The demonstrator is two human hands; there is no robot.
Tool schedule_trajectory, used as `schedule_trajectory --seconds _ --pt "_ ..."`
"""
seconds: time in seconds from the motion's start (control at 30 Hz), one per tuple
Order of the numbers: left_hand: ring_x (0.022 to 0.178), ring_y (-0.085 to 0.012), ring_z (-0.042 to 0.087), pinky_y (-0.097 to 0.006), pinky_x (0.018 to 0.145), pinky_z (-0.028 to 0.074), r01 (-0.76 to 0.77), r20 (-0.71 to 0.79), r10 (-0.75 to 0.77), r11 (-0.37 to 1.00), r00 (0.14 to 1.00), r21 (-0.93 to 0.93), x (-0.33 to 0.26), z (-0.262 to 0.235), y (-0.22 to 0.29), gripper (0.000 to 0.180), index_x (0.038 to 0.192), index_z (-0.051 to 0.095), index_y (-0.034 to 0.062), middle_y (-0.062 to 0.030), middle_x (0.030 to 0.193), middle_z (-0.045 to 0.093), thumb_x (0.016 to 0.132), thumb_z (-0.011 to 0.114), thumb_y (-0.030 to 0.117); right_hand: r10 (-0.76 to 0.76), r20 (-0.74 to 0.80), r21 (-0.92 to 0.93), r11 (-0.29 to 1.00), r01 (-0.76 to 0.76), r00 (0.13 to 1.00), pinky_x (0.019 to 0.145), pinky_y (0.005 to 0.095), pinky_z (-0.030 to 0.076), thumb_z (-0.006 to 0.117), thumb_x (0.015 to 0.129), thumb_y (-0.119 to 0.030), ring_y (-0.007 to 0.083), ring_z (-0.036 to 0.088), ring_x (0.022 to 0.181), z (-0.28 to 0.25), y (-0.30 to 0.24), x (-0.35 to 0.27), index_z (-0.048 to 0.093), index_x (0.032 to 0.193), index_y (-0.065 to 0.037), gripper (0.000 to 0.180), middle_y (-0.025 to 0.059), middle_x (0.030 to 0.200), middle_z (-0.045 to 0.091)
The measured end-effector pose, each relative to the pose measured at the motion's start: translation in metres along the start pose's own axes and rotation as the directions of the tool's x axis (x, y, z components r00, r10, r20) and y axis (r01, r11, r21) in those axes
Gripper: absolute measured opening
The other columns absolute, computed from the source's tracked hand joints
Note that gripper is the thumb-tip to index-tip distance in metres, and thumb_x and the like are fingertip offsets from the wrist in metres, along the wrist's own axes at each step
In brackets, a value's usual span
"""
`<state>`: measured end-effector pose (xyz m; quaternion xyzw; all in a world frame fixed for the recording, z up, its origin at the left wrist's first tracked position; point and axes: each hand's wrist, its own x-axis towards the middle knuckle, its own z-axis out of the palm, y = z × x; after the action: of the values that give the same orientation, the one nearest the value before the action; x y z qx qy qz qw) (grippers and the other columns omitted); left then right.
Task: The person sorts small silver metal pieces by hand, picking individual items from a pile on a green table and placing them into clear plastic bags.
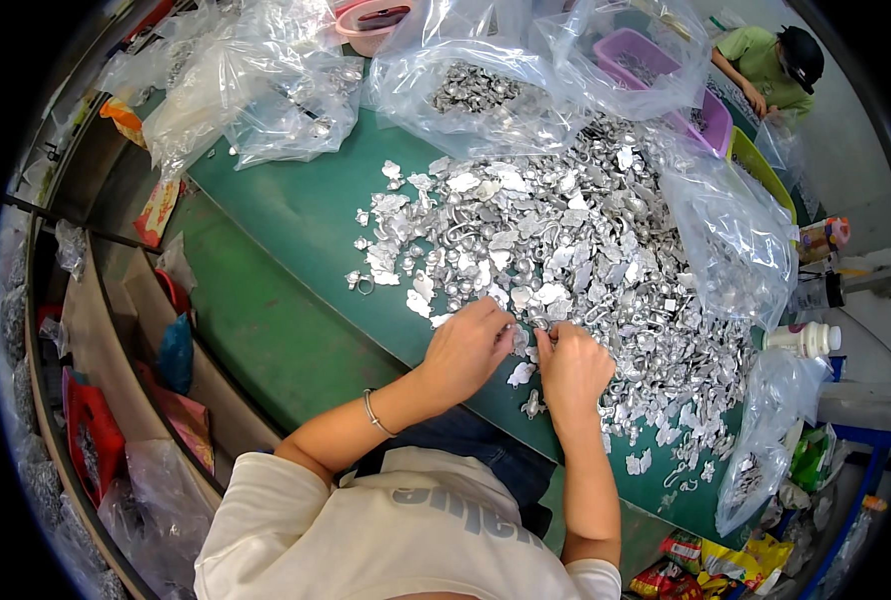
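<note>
A wide heap of small silvery metal pieces [566, 240], some flat and scalloped, others ring- or hook-shaped, is spread over the green tabletop [276, 215]. At the heap's near edge, my left hand [469, 348] has its fingers curled and pressed together. My right hand [576, 372] is close beside it on the right, thumb and forefinger pinched. Whatever either hand grips is too small or hidden to name. Between and just below the hands lie a few loose flat pieces [522, 374].
Clear plastic bags [476, 125] with more metal pieces stand behind the heap. Purple [634, 55] and yellow-green [761, 172] bins line the far right, where another person [781, 75] sits. A white bottle [804, 339] is at the right edge; shelves [116, 350] run along the left.
</note>
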<state>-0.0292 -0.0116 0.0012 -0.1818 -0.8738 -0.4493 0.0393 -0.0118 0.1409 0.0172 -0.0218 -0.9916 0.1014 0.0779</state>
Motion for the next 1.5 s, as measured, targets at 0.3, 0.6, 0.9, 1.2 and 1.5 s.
schedule_trajectory --seconds 0.3,0.6,0.9,1.2,1.5 --pt "0.064 -0.0174 0.055 -0.030 0.056 0.047 0.472 0.270 -0.409 0.554 0.872 -0.685 0.001 -0.014 -0.020 0.011 0.091 0.062 -0.0005 -0.0080 0.081 0.061 0.084 0.057 0.006 0.242 0.360 0.906 0.141 -0.400 0.901 0.040 0.0229 0.034 0.064 0.077 -0.005 0.0131 0.047 0.044 -0.011 0.034 -0.007 0.062 0.078 -0.003 0.003 0.0067 0.063 0.061" --pt "0.061 -0.0146 0.049 -0.028 0.053 0.044 0.558 0.422 -0.473 0.194 0.774 -0.807 0.004 -0.032 -0.031 0.017 0.093 0.062 0.0002 -0.0047 0.082 0.058 0.080 0.063 0.011 0.103 0.498 0.864 0.022 -0.503 0.861 0.037 0.0234 0.032 0.063 0.081 -0.012 0.0128 0.044 0.048 -0.009 0.021 0.002 0.065 0.096 -0.002 0.018 0.0034 0.057 0.051" --pt "0.063 -0.0242 0.058 -0.034 0.056 0.046 0.071 -0.045 -0.063 0.977 0.997 0.200 0.010 -0.012 -0.024 0.012 0.087 0.065 0.0091 -0.0071 0.074 0.054 0.075 0.068 0.009 -0.143 -0.046 0.471 0.870 0.148 0.989 0.049 0.0319 0.043 0.067 0.077 -0.010 0.0211 0.057 0.055 0.013 0.006 -0.001 0.066 0.092 -0.004 0.016 0.0079 0.065 0.057" --pt "0.073 -0.0206 0.047 -0.027 0.053 0.040 0.376 0.404 -0.152 -0.181 0.902 -0.909 0.011 -0.039 -0.037 0.017 0.084 0.048 -0.0004 -0.0143 0.087 0.049 0.077 0.046 0.015 -0.052 0.453 0.728 -0.554 -0.403 0.890 0.042 0.0177 0.027 0.057 0.090 -0.011 0.0062 0.036 0.047 -0.005 0.031 0.002 0.058 0.095 0.001 0.013 0.0028 0.068 0.052" --pt "0.060 -0.0135 0.046 -0.024 0.050 0.038 0.496 0.468 -0.400 -0.040 0.788 -0.868 0.002 -0.050 -0.040 0.021 0.086 0.057 -0.0040 -0.0079 0.075 0.053 0.088 0.049 0.015 0.084 0.153 0.819 0.547 -0.173 0.985 0.045 0.0209 0.034 0.067 0.081 -0.009 0.0076 0.042 0.047 -0.005 0.023 0.007 0.062 0.091 -0.003 0.013 -0.0018 0.062 0.053"
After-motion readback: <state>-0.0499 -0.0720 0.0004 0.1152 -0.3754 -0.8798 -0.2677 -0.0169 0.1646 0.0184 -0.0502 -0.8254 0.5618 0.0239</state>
